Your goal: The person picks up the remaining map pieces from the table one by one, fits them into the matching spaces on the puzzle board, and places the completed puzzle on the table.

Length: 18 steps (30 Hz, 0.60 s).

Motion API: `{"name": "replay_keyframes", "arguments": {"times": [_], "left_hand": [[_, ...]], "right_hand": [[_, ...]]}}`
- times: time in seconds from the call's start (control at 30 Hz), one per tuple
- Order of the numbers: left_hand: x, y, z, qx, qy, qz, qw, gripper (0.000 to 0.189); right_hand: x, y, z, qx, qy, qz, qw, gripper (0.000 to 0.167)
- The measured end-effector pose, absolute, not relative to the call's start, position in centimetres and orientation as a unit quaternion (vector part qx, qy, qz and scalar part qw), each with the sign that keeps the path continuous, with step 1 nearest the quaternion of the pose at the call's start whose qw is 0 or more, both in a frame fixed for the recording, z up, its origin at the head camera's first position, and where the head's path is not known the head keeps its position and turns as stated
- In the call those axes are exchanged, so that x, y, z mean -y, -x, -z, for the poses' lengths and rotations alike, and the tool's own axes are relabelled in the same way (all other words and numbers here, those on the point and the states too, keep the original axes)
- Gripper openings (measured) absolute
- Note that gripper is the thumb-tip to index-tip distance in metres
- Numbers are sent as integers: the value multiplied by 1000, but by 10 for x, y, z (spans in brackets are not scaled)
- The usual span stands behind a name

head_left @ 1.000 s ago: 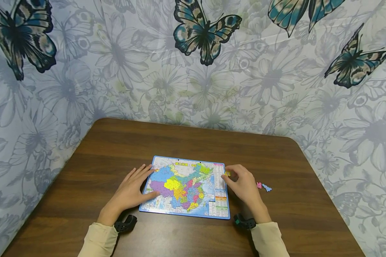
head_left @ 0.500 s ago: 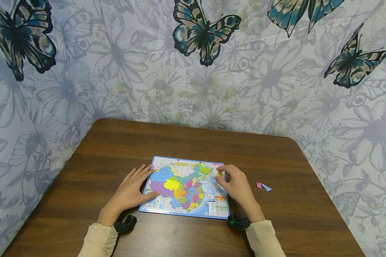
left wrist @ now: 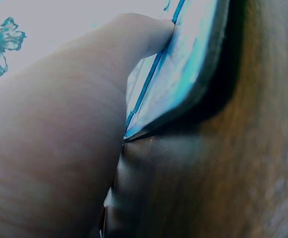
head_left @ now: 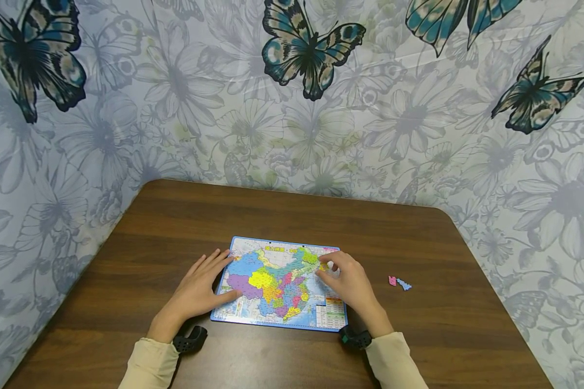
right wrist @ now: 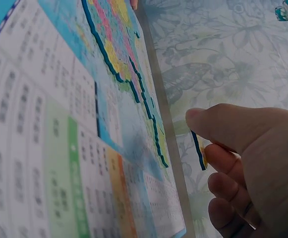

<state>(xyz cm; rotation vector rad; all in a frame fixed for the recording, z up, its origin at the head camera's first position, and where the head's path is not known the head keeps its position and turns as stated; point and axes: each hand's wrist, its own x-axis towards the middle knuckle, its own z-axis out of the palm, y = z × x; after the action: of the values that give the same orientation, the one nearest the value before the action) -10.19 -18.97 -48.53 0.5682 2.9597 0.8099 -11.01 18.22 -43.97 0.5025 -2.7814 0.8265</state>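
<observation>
A map puzzle board [head_left: 329,316] with a blue rim and coloured regions lies flat on the table. My left hand [head_left: 201,289] rests on its left edge, fingers spread and fairly straight, thumb over the purple region. In the left wrist view that thumb touches the board near its rounded corner. Over the board's right side, my right hand [head_left: 352,283] pinches a small yellow puzzle piece [right wrist: 200,152] between thumb and index finger. The right wrist view shows the piece edge-on, apart from the board, with the other fingers curled below it.
On the wooden table [head_left: 272,362], right of the board, lie a pink puzzle piece [head_left: 392,280] and a blue puzzle piece [head_left: 403,284] side by side. A patterned wall covering [head_left: 292,135] with butterflies stands behind the table's far edge.
My right hand has moved left with the yellow puzzle piece, from beside the board's right edge to over the board. The left hand has stayed in place.
</observation>
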Motion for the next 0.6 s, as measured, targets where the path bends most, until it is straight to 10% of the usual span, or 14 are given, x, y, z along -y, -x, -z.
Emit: {"name": "replay_keyframes", "arguments": {"times": [0.6], "left_hand": [[189, 101, 484, -949, -180, -259, 11, 94]], "right_hand": [[-167, 112, 447, 935, -181, -300, 55, 30]]}}
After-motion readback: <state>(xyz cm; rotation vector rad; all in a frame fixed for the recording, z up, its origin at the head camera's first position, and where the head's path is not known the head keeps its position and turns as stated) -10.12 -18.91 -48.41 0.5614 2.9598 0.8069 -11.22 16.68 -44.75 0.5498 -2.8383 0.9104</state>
